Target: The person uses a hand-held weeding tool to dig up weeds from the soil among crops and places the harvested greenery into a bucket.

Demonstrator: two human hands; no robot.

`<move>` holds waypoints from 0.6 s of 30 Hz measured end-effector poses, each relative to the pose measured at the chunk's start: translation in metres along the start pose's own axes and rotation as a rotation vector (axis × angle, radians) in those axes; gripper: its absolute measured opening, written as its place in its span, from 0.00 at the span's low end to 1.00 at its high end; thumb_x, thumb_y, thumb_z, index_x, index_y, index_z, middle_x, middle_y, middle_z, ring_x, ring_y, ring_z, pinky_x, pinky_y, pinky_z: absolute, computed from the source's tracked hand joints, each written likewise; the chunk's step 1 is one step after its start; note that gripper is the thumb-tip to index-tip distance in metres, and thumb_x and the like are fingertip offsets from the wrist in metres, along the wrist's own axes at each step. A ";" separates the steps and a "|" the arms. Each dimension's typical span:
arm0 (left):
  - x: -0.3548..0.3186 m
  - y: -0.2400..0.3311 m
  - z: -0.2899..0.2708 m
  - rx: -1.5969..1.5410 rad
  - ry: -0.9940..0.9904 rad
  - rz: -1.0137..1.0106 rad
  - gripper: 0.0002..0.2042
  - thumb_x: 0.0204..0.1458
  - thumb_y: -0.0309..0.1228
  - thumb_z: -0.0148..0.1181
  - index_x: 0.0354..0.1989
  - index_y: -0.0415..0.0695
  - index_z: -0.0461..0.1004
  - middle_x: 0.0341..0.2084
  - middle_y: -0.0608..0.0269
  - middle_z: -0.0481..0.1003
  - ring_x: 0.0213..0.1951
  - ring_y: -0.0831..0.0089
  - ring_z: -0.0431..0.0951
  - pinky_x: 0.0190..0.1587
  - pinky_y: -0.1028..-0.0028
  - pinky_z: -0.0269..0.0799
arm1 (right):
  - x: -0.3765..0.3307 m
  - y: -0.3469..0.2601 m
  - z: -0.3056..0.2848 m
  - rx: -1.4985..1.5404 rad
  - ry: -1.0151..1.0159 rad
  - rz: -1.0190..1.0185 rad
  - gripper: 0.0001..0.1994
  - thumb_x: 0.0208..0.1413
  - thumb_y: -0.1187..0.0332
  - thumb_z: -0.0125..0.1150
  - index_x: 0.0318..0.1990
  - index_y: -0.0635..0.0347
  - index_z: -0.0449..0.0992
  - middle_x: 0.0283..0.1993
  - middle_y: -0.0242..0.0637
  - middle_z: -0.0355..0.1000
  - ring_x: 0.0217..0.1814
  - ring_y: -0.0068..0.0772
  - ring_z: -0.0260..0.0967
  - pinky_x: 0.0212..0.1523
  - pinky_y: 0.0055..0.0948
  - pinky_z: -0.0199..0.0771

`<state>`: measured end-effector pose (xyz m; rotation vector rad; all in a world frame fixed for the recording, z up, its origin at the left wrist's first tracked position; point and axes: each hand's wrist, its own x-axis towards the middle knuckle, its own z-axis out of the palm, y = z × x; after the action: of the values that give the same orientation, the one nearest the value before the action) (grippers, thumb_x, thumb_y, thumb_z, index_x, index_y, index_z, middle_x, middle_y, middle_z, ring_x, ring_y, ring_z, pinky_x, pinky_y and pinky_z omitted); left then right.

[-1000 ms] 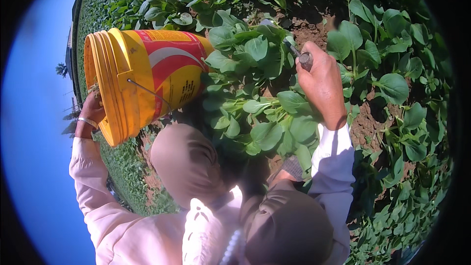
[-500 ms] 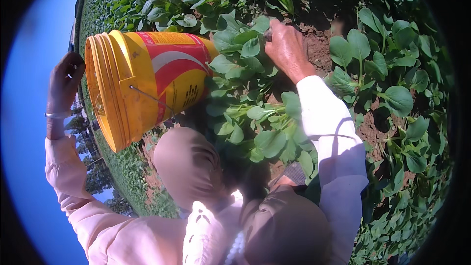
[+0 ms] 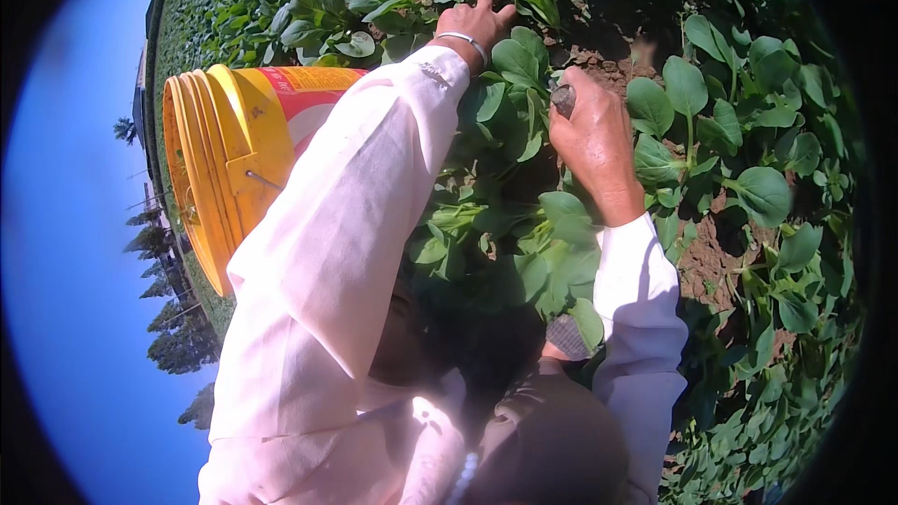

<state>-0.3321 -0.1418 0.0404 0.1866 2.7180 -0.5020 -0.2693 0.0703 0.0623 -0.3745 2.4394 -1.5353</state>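
Note:
My left hand (image 3: 475, 26) reaches in among broad green leaves beyond the bucket. Thumb and forefinger stand apart with nothing visible between them; the other fingers are mostly hidden. My right hand (image 3: 597, 136) is closed around a dark, round-ended handle (image 3: 562, 101); the rest of that tool is out of sight behind hand and leaves. Between the hands grows a leafy green plant (image 3: 519, 61), close to the handle. Cut or loose-looking leafy greens (image 3: 561, 243) lie nearer me, below my right hand. My left sleeve partly covers a yellow and red bucket (image 3: 245, 159).
The bucket's mouth faces the sky side, at the left. Rows of leafy plants (image 3: 758, 187) fill the right, with brown soil (image 3: 706, 266) between them. A shoe (image 3: 569, 337) shows near my knee (image 3: 552, 430). Trees (image 3: 182, 346) stand along the field's far edge.
My left hand has left the bucket's rim and crossed over to the plants. My right hand has moved slightly right and nearer me, and the handle end now shows.

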 end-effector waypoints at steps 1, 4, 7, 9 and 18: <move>-0.002 -0.003 0.005 -0.019 0.016 -0.030 0.20 0.50 0.38 0.56 0.53 0.57 0.63 0.42 0.51 0.72 0.37 0.53 0.79 0.34 0.58 0.74 | 0.000 -0.002 -0.001 0.008 0.017 0.010 0.07 0.46 0.72 0.58 0.31 0.65 0.69 0.27 0.54 0.72 0.34 0.61 0.70 0.35 0.50 0.67; -0.004 -0.029 0.000 -0.004 0.058 -0.043 0.16 0.50 0.37 0.55 0.50 0.56 0.70 0.34 0.56 0.78 0.38 0.56 0.79 0.35 0.59 0.74 | 0.009 0.003 0.004 0.067 0.009 -0.036 0.08 0.46 0.72 0.58 0.32 0.65 0.69 0.27 0.54 0.72 0.34 0.60 0.70 0.34 0.50 0.67; -0.014 -0.075 0.000 -0.140 0.290 -0.228 0.12 0.49 0.36 0.55 0.42 0.55 0.73 0.34 0.56 0.76 0.37 0.53 0.78 0.35 0.56 0.73 | 0.024 0.000 0.021 0.043 -0.072 -0.020 0.08 0.46 0.72 0.59 0.32 0.64 0.69 0.28 0.53 0.73 0.35 0.61 0.71 0.36 0.50 0.69; -0.024 -0.094 -0.002 -0.151 0.331 -0.394 0.10 0.47 0.39 0.56 0.37 0.52 0.73 0.36 0.57 0.73 0.39 0.52 0.75 0.35 0.56 0.71 | 0.031 -0.002 0.034 0.005 -0.116 -0.016 0.08 0.45 0.71 0.59 0.33 0.64 0.70 0.30 0.54 0.74 0.36 0.61 0.71 0.37 0.50 0.70; -0.034 -0.086 0.002 -0.048 0.398 0.163 0.11 0.44 0.33 0.58 0.39 0.50 0.71 0.38 0.59 0.67 0.37 0.57 0.75 0.33 0.61 0.72 | 0.058 -0.014 0.067 0.008 -0.101 0.024 0.08 0.46 0.72 0.58 0.34 0.64 0.72 0.35 0.54 0.75 0.41 0.61 0.72 0.42 0.50 0.71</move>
<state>-0.3170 -0.2244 0.0788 0.5435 3.0584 -0.3852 -0.3003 -0.0114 0.0434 -0.4094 2.3516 -1.4781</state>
